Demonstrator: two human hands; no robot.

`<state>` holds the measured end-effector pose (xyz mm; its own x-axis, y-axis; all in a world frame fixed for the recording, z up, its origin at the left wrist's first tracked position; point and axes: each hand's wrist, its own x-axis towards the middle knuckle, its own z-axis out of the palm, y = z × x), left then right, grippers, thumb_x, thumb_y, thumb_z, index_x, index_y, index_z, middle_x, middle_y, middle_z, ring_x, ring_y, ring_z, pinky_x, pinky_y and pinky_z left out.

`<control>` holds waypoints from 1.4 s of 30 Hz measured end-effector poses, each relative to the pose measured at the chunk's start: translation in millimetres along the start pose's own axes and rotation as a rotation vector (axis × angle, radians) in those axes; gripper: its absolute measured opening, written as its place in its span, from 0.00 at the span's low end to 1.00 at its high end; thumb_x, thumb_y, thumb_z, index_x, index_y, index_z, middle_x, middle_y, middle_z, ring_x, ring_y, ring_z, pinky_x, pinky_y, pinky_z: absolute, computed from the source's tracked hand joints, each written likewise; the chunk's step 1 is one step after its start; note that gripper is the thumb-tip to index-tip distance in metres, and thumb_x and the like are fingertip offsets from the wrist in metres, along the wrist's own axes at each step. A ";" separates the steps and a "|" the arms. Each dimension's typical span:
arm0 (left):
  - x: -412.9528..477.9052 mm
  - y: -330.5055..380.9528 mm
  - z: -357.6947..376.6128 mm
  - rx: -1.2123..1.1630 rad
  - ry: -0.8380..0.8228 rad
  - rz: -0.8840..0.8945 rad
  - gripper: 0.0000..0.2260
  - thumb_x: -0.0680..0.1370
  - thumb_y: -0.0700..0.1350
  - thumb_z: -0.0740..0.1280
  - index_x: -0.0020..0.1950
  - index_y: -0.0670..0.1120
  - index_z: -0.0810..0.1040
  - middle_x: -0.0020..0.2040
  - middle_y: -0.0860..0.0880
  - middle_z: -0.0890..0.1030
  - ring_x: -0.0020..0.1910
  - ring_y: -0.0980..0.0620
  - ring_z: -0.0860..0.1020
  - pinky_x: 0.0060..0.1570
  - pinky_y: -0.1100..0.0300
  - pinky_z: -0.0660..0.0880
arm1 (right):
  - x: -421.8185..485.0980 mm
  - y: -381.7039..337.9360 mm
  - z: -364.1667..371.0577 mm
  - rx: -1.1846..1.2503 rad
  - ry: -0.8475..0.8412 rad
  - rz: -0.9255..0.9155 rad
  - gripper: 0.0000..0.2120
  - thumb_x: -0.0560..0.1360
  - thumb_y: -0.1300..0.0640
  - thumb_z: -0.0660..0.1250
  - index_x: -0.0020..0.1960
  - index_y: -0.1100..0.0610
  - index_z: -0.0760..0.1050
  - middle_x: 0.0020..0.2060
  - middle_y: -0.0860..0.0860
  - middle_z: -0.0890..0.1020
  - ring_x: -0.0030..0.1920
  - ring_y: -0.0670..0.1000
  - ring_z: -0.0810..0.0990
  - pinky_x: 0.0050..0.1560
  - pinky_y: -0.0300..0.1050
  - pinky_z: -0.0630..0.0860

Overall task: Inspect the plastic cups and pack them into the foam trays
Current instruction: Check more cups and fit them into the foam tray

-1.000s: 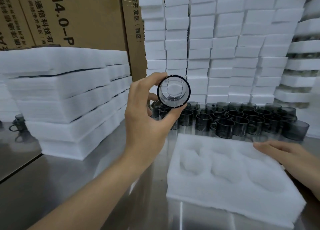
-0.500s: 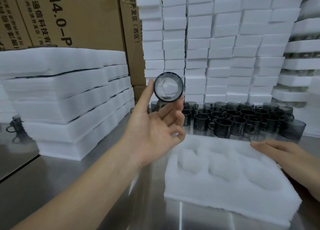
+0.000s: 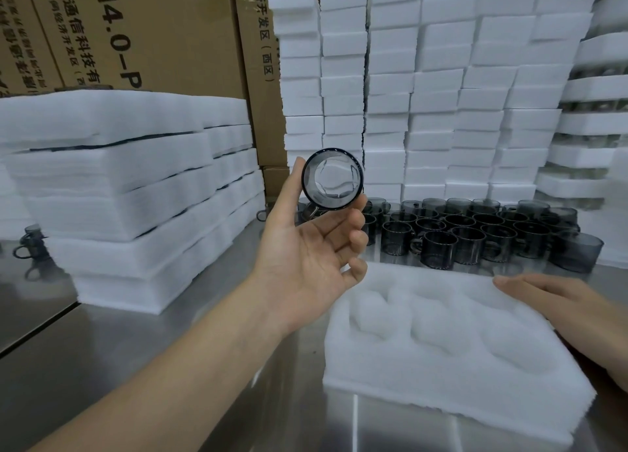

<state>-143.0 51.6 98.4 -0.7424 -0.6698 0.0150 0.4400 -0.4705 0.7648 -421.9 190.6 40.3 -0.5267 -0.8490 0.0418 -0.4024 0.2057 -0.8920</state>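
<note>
head view: a smoky plastic cup (image 3: 333, 179) held up for a look.
the left hand (image 3: 306, 264) pinches it between thumb and fingertips, palm turned up, the cup's round end facing the camera, raised above the steel table (image 3: 170, 366). the right hand (image 3: 560, 302) lies flat, fingers straight, on the foam tray (image 3: 441, 366), its pockets facing up. more grey cups (image 3: 469, 244) crowd just behind the tray, before stacked foam blocks (image 3: 424, 94).

Bench (image 3: 136, 366): brushed steel, reflective, dark seam near left edge | Backdrop: brown cardboard cartons (image 3: 176, 26) along far edge, black print with Chinese characters and "H4.0-P" | Light: even, soft glare on steel
</note>
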 end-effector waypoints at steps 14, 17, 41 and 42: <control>0.9 0.6 1.7 0.034 0.052 0.098 0.31 0.65 0.71 0.78 0.48 0.44 0.88 0.45 0.49 0.84 0.38 0.52 0.80 0.39 0.59 0.71 | 5.0 6.6 -2.4 -0.049 -0.024 -0.018 0.34 0.62 0.17 0.66 0.55 0.39 0.86 0.43 0.50 0.89 0.43 0.58 0.89 0.60 0.67 0.82; 2.1 -4.1 5.1 0.236 0.175 0.322 0.24 0.69 0.63 0.79 0.56 0.49 0.86 0.49 0.51 0.87 0.44 0.53 0.85 0.40 0.59 0.75 | 4.3 4.6 -2.9 -0.080 -0.021 -0.033 0.33 0.64 0.17 0.66 0.54 0.40 0.86 0.42 0.52 0.89 0.42 0.59 0.89 0.55 0.63 0.84; 0.2 -21.9 3.6 0.997 0.133 0.737 0.16 0.73 0.58 0.79 0.58 0.54 0.87 0.53 0.55 0.89 0.57 0.54 0.86 0.59 0.47 0.82 | -13.2 -21.6 7.6 -0.374 0.275 -0.715 0.28 0.75 0.30 0.64 0.74 0.30 0.67 0.62 0.30 0.76 0.62 0.35 0.76 0.54 0.38 0.74; 0.5 -25.0 4.7 0.974 0.098 0.677 0.14 0.74 0.58 0.78 0.56 0.53 0.89 0.49 0.55 0.89 0.52 0.55 0.86 0.56 0.56 0.81 | -18.9 -26.7 13.0 -0.364 0.265 -0.779 0.32 0.75 0.32 0.66 0.78 0.32 0.64 0.66 0.30 0.75 0.65 0.37 0.75 0.58 0.41 0.74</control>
<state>-156.7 65.8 82.3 -0.4465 -0.6747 0.5878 0.1273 0.6023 0.7881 -391.5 194.8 57.5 -0.1427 -0.6815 0.7178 -0.9062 -0.2017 -0.3716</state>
